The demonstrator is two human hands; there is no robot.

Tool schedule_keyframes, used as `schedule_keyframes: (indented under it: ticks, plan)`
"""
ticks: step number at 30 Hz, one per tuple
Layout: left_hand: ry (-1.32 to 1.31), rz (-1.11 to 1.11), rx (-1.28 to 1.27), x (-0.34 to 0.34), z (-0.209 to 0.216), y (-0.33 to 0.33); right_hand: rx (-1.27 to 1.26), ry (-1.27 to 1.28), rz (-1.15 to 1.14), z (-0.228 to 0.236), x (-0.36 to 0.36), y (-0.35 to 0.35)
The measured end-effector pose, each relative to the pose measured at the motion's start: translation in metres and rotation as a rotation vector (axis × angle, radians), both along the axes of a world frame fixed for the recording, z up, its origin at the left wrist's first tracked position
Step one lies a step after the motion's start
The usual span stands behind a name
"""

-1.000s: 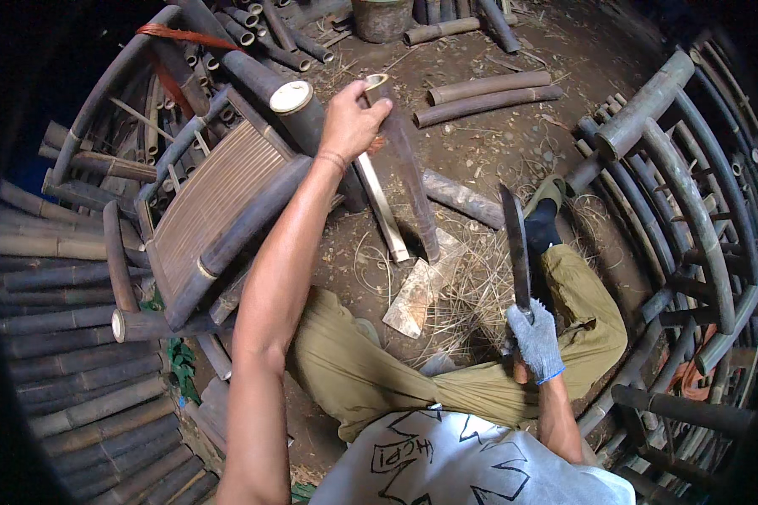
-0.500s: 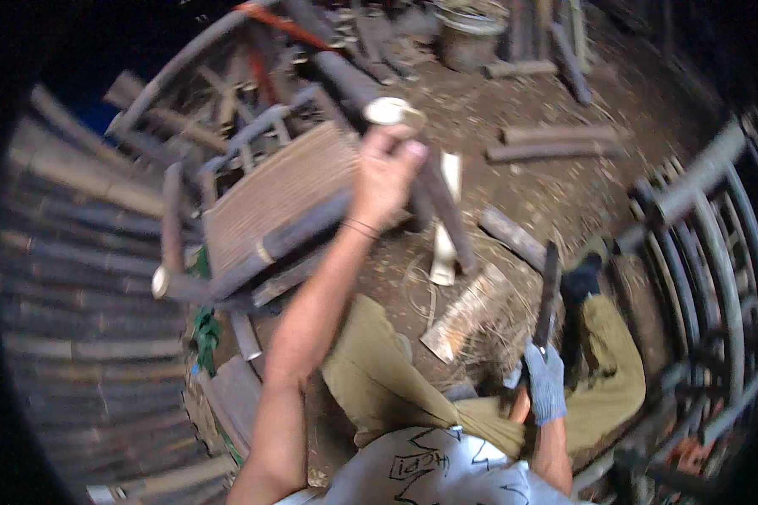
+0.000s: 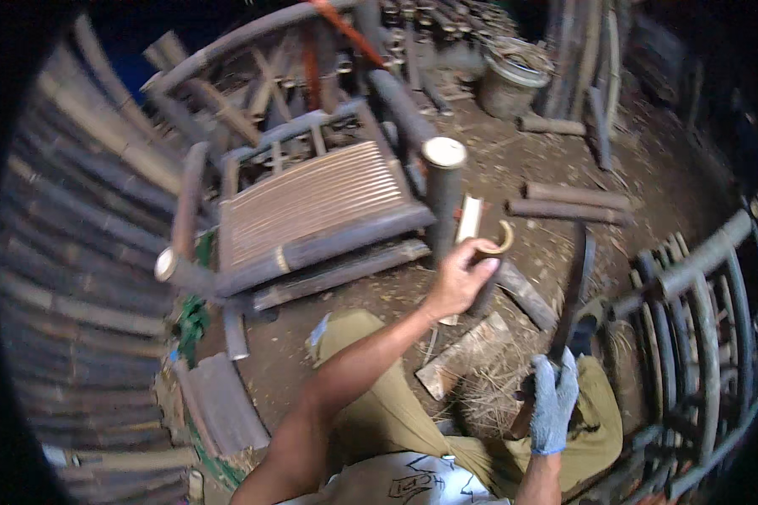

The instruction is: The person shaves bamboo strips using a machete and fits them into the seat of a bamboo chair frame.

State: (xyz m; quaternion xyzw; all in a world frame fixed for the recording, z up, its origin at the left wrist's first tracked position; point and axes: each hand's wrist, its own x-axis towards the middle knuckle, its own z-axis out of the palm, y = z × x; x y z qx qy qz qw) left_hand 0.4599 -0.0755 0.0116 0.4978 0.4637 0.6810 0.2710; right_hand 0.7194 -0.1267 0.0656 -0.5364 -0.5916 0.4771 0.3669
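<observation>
My left hand (image 3: 461,282), bare, is closed round the upper end of a split bamboo piece (image 3: 506,239) with a pale, C-shaped cut rim. Its dark lower part shows partly below my fingers. In a grey glove, my right hand (image 3: 552,400) grips a machete (image 3: 574,286), its long dark blade pointing up and away from me. The handle is mostly hidden by the glove. Ahead of my left hand stands a bamboo chair (image 3: 320,206) with a slatted seat and a thick upright post (image 3: 443,198). A worn wooden block (image 3: 463,355) lies on the ground between my hands.
Two bamboo lengths (image 3: 568,204) lie on the dirt floor, and a short log (image 3: 526,295) rests nearer. A bucket (image 3: 512,84) stands at the back. Bamboo framework (image 3: 699,295) borders the right, and bamboo poles (image 3: 93,295) fill the left. Shavings (image 3: 493,391) lie near my legs.
My left hand has moved away from the chair post, rightward and nearer, with the split bamboo piece. The machete stays in my right hand, its blade tip raised. The view has shifted.
</observation>
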Motion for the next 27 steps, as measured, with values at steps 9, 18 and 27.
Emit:
schedule_keyframes:
  ticks: [9, 18, 27]
  plan:
    - [-0.241, -0.12, -0.066, 0.03, 0.028, -0.023, -0.001, -0.049, 0.189, 0.037, 0.0, 0.006]
    - [0.193, 0.001, -0.062, 0.06, 0.04, -0.046, 0.072, -0.162, 0.38, 0.058, -0.011, 0.011]
    - [0.138, -0.001, -0.068, 0.074, 0.037, -0.049, 0.054, -0.183, 0.416, 0.056, -0.006, 0.003]
